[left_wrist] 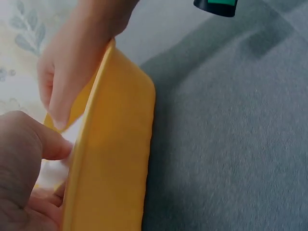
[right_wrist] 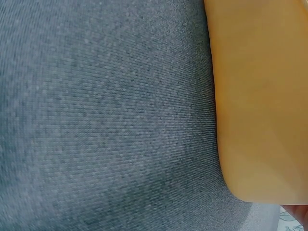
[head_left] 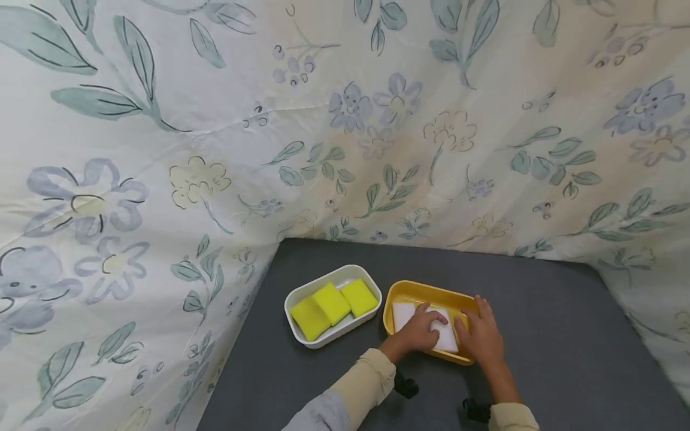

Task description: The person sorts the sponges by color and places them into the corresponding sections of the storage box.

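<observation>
Two white sponge blocks [head_left: 403, 313] lie in a yellow tray [head_left: 426, 290]. My left hand [head_left: 416, 330] reaches over the tray's near rim, its thumb and fingers curved at the right-hand white sponge [head_left: 447, 340]. The left wrist view shows the thumb [left_wrist: 55, 144] against something white just inside the rim. At the tray's right end is my right hand [head_left: 482, 332], its fingers extended over the rim and its thumb toward the white sponge. Only the tray's outer wall [right_wrist: 262, 106] fills the right wrist view, with a sliver of skin at the lower corner.
A white tray [head_left: 372, 276] with yellow sponges [head_left: 331, 303] stands left of the yellow tray. Both sit on a dark grey tabletop [head_left: 550, 335]. Flower-patterned cloth [head_left: 377, 149] hangs behind and along the left side.
</observation>
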Available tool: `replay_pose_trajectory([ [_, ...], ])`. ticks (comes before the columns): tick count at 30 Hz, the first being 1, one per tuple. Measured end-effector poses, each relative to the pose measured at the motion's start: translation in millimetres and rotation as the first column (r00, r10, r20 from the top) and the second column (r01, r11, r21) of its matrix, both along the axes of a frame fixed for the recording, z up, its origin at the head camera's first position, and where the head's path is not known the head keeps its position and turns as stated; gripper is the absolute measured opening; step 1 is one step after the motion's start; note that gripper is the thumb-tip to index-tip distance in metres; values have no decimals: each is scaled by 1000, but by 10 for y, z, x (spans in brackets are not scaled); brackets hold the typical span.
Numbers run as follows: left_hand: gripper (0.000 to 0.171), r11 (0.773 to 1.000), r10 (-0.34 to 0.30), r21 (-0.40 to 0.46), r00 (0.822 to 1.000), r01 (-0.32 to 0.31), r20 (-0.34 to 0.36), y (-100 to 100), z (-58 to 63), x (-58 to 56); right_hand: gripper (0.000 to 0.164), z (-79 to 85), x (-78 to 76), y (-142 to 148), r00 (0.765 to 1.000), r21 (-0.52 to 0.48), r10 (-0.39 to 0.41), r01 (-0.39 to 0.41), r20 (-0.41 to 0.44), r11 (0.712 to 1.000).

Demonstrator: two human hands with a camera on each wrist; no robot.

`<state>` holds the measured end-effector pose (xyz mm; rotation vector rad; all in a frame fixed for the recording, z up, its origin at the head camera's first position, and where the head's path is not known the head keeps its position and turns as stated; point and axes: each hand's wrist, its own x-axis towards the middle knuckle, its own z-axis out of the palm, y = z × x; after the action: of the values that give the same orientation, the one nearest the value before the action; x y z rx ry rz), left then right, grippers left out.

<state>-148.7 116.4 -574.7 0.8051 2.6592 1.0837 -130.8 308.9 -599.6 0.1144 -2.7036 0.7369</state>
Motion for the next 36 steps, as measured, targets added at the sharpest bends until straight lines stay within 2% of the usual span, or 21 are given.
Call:
replay_pose_trajectory([
  [3, 25, 1000, 30, 0, 999, -30, 31, 59, 13, 14, 38, 32, 14, -7, 999, 5, -10, 10, 32, 1000],
  [6, 27, 991, 109, 61, 989, -116, 102, 119, 32, 49, 39, 55, 16, -15, 999, 13, -22, 22, 45, 1000],
  [9, 29, 965, 199, 137, 963, -226, 184, 177, 22, 115, 39, 34, 36, -21, 999, 8, -32, 32, 41, 999],
  [11, 31, 943, 236, 181, 945, -279, 225, 211, 20, 134, 39, 26, 41, -18, 999, 1, -31, 31, 33, 1000],
  [14, 28, 929, 255, 199, 929, -312, 267, 249, 1, 119, 38, 21, 38, -14, 1000, -13, -20, 20, 7, 1000],
  [15, 26, 932, 244, 199, 930, -304, 275, 252, -7, 104, 37, 22, 35, -14, 1000, -18, -18, 18, 0, 1000],
  [17, 23, 949, 205, 184, 943, -257, 263, 255, -24, 91, 36, 31, 31, -17, 1000, -23, -7, 7, -23, 1000],
  [20, 27, 982, 111, 130, 974, -139, 198, 246, -28, 87, 35, 38, 27, -25, 999, -26, -1, 0, -44, 1000],
  [22, 31, 996, 52, 59, 990, -60, 129, 239, -21, 94, 34, 43, 27, -33, 999, -22, -2, 1, -53, 1000],
  [25, 27, 997, -47, -61, 998, 48, 29, 236, -12, 74, 32, 38, 22, -40, 997, -22, -3, 1, -77, 1000],
  [28, 21, 984, -124, -131, 991, 117, -43, 230, -28, 58, 30, 16, 19, -43, 995, -22, 3, -5, -101, 1000],
  [31, 20, 981, -126, -159, 990, 114, -69, 237, -62, 67, 31, -7, 25, -39, 993, -7, 0, -1, -119, 1000],
  [36, 28, 966, -38, -256, 995, 14, -88, 270, -86, 124, 34, -23, 36, -30, 994, 18, -12, 14, -112, 1000],
])
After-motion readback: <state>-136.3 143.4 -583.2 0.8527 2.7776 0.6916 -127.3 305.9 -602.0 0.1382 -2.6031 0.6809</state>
